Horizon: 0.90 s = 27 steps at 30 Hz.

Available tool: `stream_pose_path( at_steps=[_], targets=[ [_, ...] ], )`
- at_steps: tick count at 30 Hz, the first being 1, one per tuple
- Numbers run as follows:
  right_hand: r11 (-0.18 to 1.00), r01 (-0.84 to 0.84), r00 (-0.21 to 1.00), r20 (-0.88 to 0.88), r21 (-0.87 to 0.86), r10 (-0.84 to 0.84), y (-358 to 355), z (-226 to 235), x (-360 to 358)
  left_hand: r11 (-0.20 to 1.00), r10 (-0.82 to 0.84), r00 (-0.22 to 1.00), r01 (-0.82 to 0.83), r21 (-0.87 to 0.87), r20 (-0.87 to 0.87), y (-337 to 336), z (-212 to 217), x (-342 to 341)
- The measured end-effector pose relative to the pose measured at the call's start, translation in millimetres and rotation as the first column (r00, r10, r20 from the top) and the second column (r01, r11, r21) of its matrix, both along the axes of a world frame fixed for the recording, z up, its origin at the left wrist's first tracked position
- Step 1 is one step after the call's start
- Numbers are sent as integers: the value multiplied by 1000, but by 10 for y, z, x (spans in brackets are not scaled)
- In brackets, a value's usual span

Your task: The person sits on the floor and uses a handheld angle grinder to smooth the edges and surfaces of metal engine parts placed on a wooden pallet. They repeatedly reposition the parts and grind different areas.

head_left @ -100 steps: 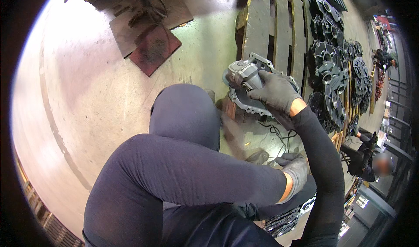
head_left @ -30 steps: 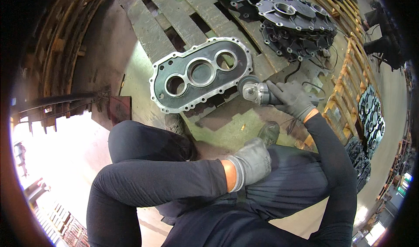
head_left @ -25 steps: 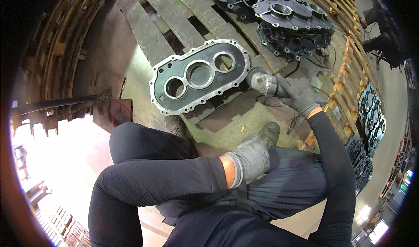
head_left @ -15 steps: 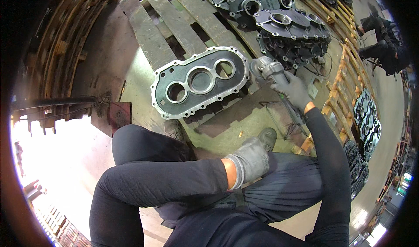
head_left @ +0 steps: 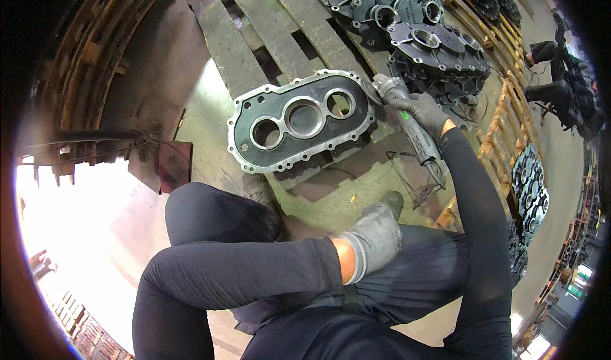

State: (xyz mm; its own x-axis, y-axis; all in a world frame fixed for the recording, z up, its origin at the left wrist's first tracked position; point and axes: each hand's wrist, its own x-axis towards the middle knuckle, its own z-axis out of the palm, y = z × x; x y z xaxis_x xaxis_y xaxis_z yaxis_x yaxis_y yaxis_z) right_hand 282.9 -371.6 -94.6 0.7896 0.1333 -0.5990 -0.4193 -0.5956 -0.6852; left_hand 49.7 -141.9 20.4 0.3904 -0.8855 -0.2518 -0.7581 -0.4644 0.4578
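Grinder and gloved right hand (head_left: pixel 425 113) have shifted since the frame half a second earlier: the angle grinder (head_left: pixel 419 140) now stands farther from the wearer, along the right end of the cover plate (head_left: pixel 283 119), its body more fully exposed. The plate itself shows no clear displacement of its own; its small shift across the view is consistent with head movement.

The right fingers are wrapped about the grinder's body just behind its head, with no visible gap; such a grip probably steers the head closely. The disc (head_left: pixel 371 92) lies beside the plate's right end; contact with the rim cannot be determined. The left hand (head_left: pixel 377 239) is loosely curled over the right thigh, seemingly as a prop; its palm is hidden, so whether it holds anything cannot be told.

The plate lies flat, recess upward, on the near end of the slatted pallet (head_left: pixel 228 48); its near edge appears to project past the boards, an arrangement that presumably leaves the rim accessible.

Room is widest to the plate's left and toward the wearer, where floor (head_left: pixel 318 210) separates plate from shoes. On the right it narrows: stacked castings (head_left: pixel 439 48) rise near the grinder head, and the looped cable (head_left: pixel 417 201) lies below the handle.
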Motion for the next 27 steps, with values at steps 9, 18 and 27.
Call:
stream_pose_path(
  at_steps=[9,18,27],
  targets=[
    [958,221,969,-155,183,-194,-116,245,-582,994,-107,991,109,-19,77,76,118,-12],
    [897,346,938,-108,277,-328,-60,220,-1419,982,-88,979,117,-149,186,134,60,-78],
    [733,533,846,-244,423,-474,440,-53,-2059,980,-155,967,176,-88,201,264,310,-63]
  ],
)
